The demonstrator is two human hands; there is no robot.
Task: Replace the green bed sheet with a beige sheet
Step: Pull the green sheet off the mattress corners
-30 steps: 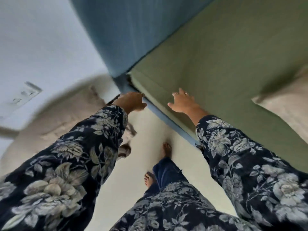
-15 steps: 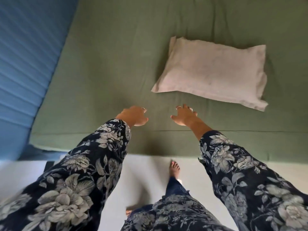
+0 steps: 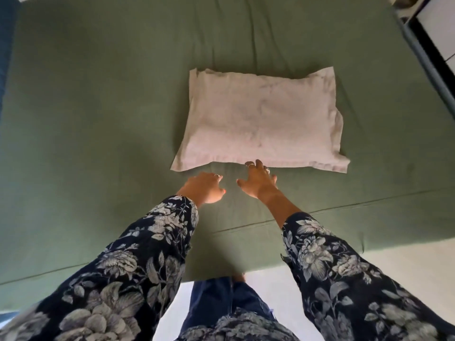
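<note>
Fingers [image 3: 253, 166] of both hands loosely spread, empty, over green sheet [image 3: 98, 119], right fingertips at pillow [image 3: 261, 119] edge.

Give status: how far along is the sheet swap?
Done: nothing. The green sheet covers the whole mattress. In hand: both hands reach for the pillow lying on it; right hand is at its near edge, left hand just short, neither gripping. Left: clear the pillow, strip the sheet, lay the beige one, which isn't in view.
</note>
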